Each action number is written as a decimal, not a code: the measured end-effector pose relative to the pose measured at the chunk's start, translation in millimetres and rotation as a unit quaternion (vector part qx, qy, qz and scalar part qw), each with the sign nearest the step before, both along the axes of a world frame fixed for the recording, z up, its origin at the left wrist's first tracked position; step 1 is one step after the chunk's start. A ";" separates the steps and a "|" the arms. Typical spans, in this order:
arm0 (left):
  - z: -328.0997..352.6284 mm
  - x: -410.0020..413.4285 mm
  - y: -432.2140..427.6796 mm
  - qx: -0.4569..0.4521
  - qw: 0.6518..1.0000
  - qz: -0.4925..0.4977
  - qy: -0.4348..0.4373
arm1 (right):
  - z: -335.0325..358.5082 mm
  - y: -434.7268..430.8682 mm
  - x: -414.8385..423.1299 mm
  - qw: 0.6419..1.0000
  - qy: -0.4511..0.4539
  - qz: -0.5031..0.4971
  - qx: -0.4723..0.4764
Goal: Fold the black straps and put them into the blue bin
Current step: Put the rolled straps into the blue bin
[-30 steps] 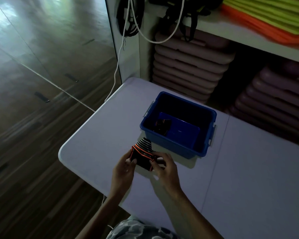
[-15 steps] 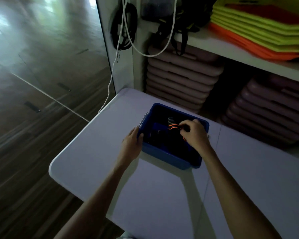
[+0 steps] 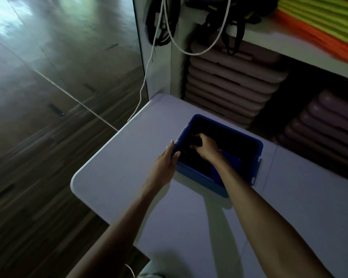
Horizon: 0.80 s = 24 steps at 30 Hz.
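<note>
The blue bin stands on the pale table. My right hand reaches down inside the bin at its left part, fingers curled on a folded black strap. More dark strap material lies on the bin floor below, hard to make out in the shadow. My left hand rests against the bin's left outer wall, thumb on the rim, holding it steady.
Behind the table a white shelf unit holds stacked pinkish mats, more mats and bright green-orange pads. A white cable and black straps hang from the shelf. Wooden floor lies to the left.
A second ago both hands held the folded strap in front of the bin. My right hand carried it into the bin and has sunk lower, to the left; my left hand went to the bin's side.
</note>
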<state>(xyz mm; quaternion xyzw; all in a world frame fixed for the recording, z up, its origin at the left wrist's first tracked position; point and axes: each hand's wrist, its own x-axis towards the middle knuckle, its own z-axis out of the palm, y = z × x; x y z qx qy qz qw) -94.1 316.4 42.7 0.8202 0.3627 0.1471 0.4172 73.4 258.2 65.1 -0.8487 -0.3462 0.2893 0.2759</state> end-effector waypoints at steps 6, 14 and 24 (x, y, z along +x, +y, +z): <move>-5.2 -0.1 -2.0 -0.019 0.999 0.015 -0.043 | 0.0 -15.4 4.4 0.998 0.021 -0.041 0.041; -4.3 1.5 -5.7 -0.053 0.996 0.023 -0.074 | -2.6 -20.8 -1.9 0.999 0.018 -0.011 0.047; 0.9 3.1 -9.2 -0.039 0.993 0.049 -0.096 | 0.1 -38.0 -2.1 0.998 0.039 0.003 0.039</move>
